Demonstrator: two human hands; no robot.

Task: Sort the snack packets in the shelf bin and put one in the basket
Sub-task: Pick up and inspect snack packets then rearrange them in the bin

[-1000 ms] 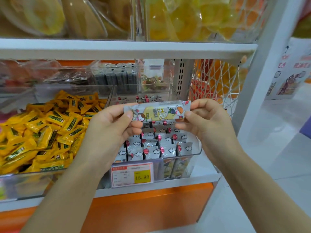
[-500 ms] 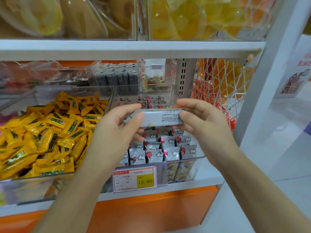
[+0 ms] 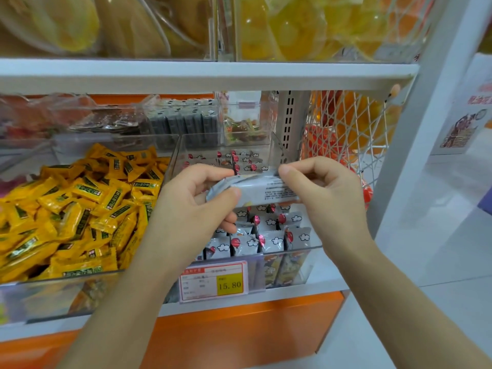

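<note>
A long grey snack packet (image 3: 255, 190) is held level above the clear shelf bin (image 3: 303, 251), its printed back side facing me. My left hand (image 3: 197, 206) pinches its left end and my right hand (image 3: 322, 193) pinches its right end. Below it, the bin holds several upright grey packets (image 3: 269, 235) with white clouds and red balloons, standing in rows. No basket is in view.
A neighbouring clear bin of yellow packets (image 3: 80, 209) lies to the left. A yellow price tag (image 3: 214, 283) reading 15.80 hangs on the bin front. A white wire mesh (image 3: 346, 134) with orange goods stands right of the bin, beside a white shelf post (image 3: 415, 134). Another shelf board (image 3: 207, 75) runs overhead.
Both hands have turned the packet over, from its coloured front to its printed grey back, and lowered it slightly toward the bin. The camera view has shifted a little left.
</note>
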